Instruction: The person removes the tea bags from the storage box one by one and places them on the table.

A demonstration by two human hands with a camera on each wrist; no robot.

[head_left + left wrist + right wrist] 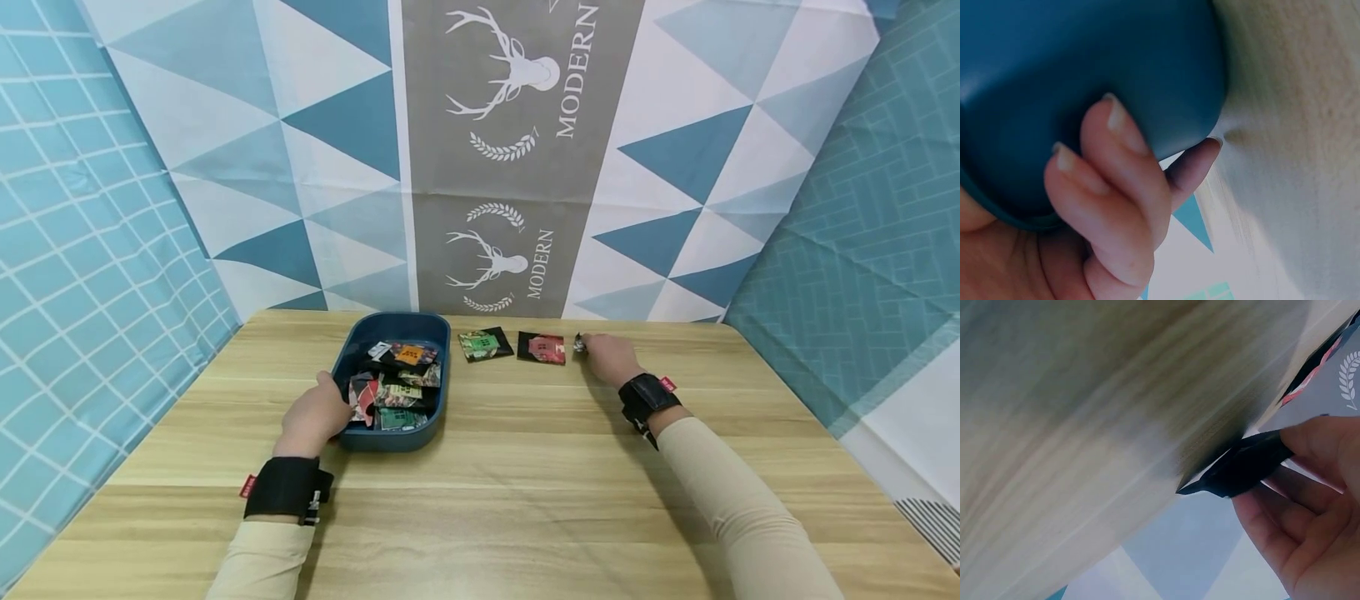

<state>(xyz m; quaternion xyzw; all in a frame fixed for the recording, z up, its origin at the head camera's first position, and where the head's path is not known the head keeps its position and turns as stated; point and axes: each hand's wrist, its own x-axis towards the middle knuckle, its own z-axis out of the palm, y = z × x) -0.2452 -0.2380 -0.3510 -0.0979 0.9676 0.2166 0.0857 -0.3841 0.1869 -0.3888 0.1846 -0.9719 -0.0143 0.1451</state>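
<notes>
My left hand grips the near left side of a dark blue plastic bin; in the left wrist view its fingers curl against the bin's outer wall, the thumb over the rim. Inside the bin lie several small printed packets. At the far right, my right hand pinches a small packet, whose black back shows in the right wrist view with one edge at the tabletop. Left of that hand, a packet with a red label and one with a green label lie flat, side by side.
The wooden table ends at the back against a patterned cloth with deer heads and triangles. Blue tiled-print cloth hangs at the left, and a teal cloth at the right.
</notes>
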